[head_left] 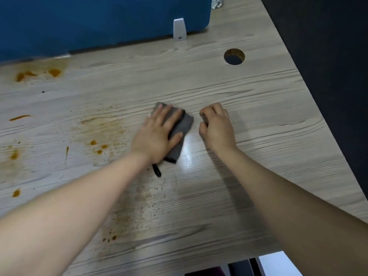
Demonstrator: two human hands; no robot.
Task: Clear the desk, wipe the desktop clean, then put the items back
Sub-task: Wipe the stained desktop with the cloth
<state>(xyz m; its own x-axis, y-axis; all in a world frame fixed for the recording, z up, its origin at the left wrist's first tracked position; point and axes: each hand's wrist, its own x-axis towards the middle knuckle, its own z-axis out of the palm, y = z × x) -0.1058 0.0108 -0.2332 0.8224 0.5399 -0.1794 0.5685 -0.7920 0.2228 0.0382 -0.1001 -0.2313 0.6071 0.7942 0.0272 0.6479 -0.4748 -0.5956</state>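
A folded grey cloth (184,125) lies on the light wood-grain desktop (258,108) near its middle. My left hand (157,134) presses flat on the cloth with straight, spread fingers. A black loop (156,171) sticks out from under the cloth near my wrist. My right hand (216,126) rests on the desk just right of the cloth, its fingers curled under; nothing shows in it. Orange-brown stains (99,134) and crumbs cover the left and front parts of the desk.
A blue partition (99,22) with a grey metal bracket (179,29) stands along the back edge. A round cable hole (234,56) is at the back right. Crumpled foil (217,2) lies at the far back. The desk's right edge curves beside a dark panel (328,56).
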